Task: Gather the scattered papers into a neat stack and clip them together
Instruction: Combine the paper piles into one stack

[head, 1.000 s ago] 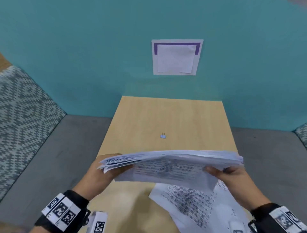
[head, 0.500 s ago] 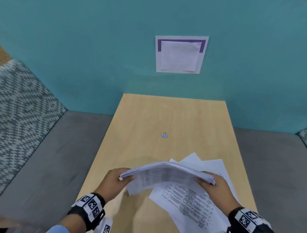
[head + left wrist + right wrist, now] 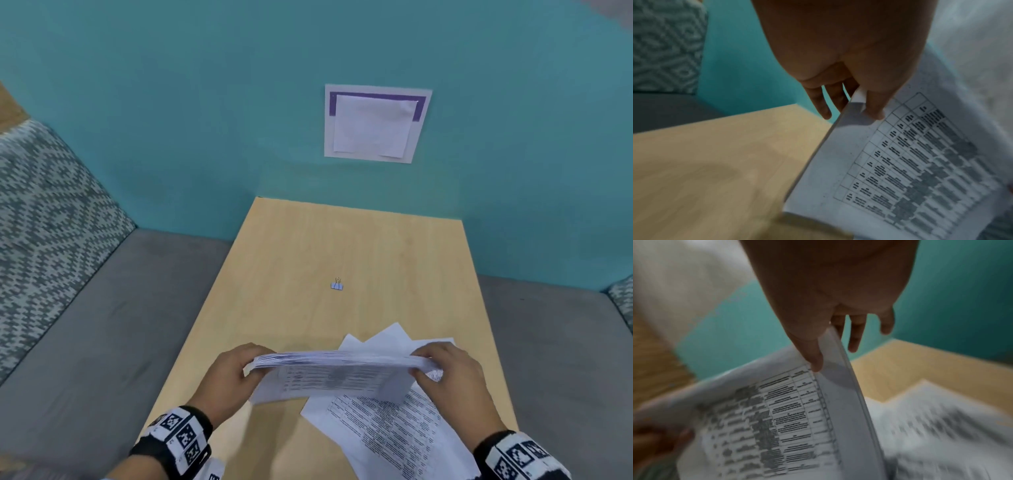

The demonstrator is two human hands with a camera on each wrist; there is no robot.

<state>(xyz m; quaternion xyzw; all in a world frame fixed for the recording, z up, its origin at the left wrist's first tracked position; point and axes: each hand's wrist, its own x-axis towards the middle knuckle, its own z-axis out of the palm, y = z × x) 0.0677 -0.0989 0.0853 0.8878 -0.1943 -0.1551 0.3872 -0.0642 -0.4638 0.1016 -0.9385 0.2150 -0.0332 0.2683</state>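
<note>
I hold a thick stack of printed papers (image 3: 337,373) upright on its long edge near the front of the wooden table (image 3: 301,250). My left hand (image 3: 236,371) grips its left end, thumb on the near side and fingers behind (image 3: 821,104). My right hand (image 3: 448,371) grips its right end the same way (image 3: 813,356). The near page (image 3: 920,162) shows a printed grid. Several loose sheets (image 3: 397,431) lie flat under and behind the stack. A small blue binder clip (image 3: 337,285) sits alone at the table's middle, well beyond both hands.
A teal wall (image 3: 205,120) closes the table's far edge and bears a white and purple notice (image 3: 376,123). Grey floor (image 3: 96,325) flanks the table. Patterned cushions stand at far left (image 3: 44,212) and far right (image 3: 621,301).
Both hands brought the stack down and closer together. It went from lying flat in the air to standing on its edge over the loose sheets. The clip has not moved.
</note>
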